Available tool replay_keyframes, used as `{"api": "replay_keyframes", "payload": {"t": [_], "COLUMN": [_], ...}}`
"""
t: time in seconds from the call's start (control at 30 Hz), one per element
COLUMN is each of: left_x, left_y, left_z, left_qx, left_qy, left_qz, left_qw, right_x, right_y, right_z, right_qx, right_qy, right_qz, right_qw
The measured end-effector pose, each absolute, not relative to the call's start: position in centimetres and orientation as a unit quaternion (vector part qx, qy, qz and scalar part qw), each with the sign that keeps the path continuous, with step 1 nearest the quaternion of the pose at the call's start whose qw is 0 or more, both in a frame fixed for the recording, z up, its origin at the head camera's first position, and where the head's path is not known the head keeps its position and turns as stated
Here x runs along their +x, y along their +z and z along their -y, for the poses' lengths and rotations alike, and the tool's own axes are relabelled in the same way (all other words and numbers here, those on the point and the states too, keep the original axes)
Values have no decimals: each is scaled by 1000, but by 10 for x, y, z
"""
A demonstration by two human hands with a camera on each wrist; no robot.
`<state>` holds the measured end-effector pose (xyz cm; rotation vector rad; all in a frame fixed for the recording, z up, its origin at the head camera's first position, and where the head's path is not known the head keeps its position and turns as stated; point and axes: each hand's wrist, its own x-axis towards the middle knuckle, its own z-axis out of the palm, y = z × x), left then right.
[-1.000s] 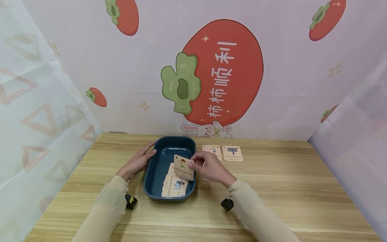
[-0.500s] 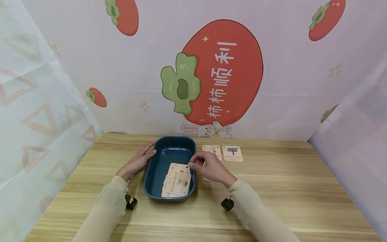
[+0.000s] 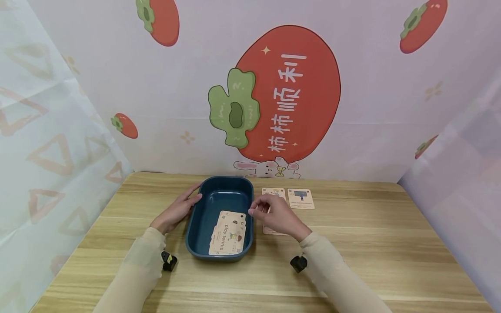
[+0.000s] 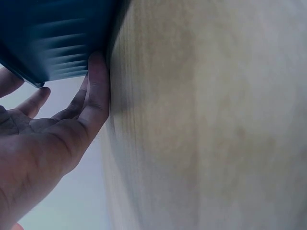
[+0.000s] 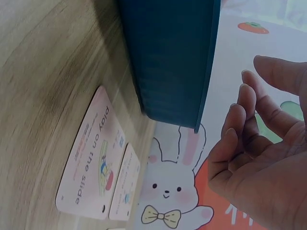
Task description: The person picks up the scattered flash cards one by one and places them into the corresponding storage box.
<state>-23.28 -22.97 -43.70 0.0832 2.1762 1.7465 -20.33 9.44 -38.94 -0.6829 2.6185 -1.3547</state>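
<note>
My left hand [image 3: 178, 213] holds the left side of a dark blue tray [image 3: 194, 226], its thumb at the rim. In the left wrist view, fingers [image 4: 98, 79] lie against the tray's outer wall. Inside the tray, at its near right, a "play tennis" card [image 3: 231, 232] tops a small pile of cards. My right hand [image 3: 275, 215] hovers by the tray's right rim with loosely bent fingers and nothing between them. Beneath it, a "play on the slide" card [image 5: 91, 163] lies on the table, partly hidden by the hand in the head view.
Two more cards stand out at the back right of the tray: a child card [image 3: 275, 192] and a blackboard card [image 3: 301, 198]. They lie on the wooden table [image 3: 372, 243]. A printed cloth backdrop [image 3: 360, 130] rises behind the table's far edge.
The "play tennis" card has left my right fingers and fallen flat onto the pile in the tray. My right hand has since drawn slightly right. The left hand stays put.
</note>
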Motion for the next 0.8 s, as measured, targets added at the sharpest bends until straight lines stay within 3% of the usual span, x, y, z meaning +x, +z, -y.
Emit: {"api": "replay_keyframes", "payload": {"t": [0.8], "left_x": [-233], "left_y": [-438], "left_z": [232], "left_qx": [26], "left_qy": [618], "left_qz": [-767], "left_qw": [171], "right_x": [-210], "right_y": [-392], "right_z": [-133], "right_qx": [-220], "right_qy": [-405], "right_qz": [-887], "right_qw": [22]}}
